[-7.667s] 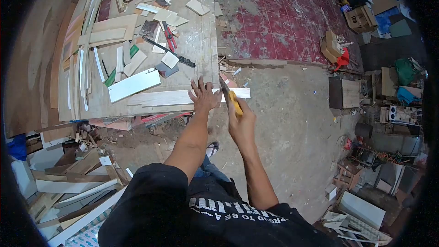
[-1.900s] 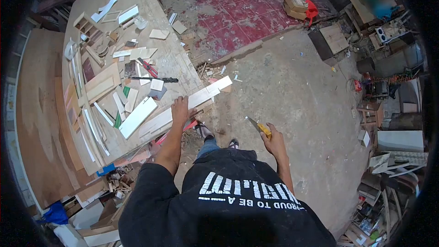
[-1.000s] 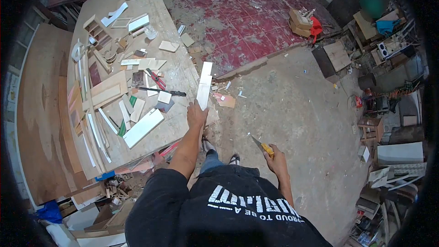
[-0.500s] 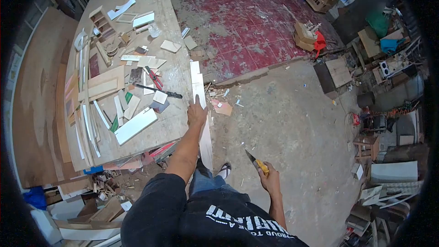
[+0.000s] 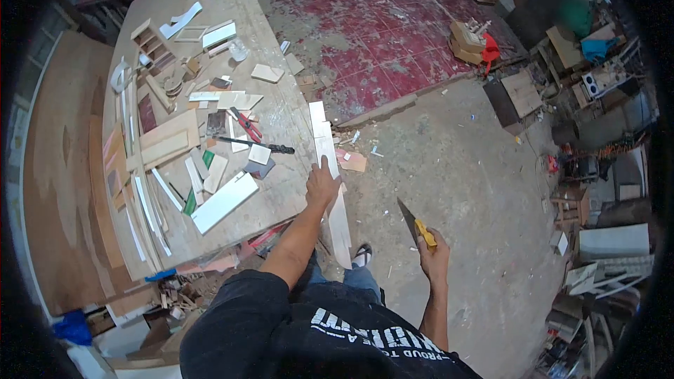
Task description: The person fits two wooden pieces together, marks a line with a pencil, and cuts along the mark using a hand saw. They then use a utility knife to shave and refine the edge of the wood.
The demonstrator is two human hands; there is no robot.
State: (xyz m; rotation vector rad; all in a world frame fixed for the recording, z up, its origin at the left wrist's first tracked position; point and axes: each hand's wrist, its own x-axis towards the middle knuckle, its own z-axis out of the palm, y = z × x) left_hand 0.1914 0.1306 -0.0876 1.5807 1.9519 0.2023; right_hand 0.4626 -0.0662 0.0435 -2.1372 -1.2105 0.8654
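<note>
Workshop [image 5: 477,182]: left hand [image 5: 323,187] holds wood [image 5: 340,228], right [image 5: 435,261] one saw [image 5: 424,234].

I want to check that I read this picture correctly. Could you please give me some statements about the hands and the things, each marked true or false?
1. The right hand holds a saw. True.
2. The saw blade touches the long pale board. False: they are apart.
3. The left hand holds the long pale board. True.
4. The red-handled pliers are in the left hand. False: they lie on the table.
</note>
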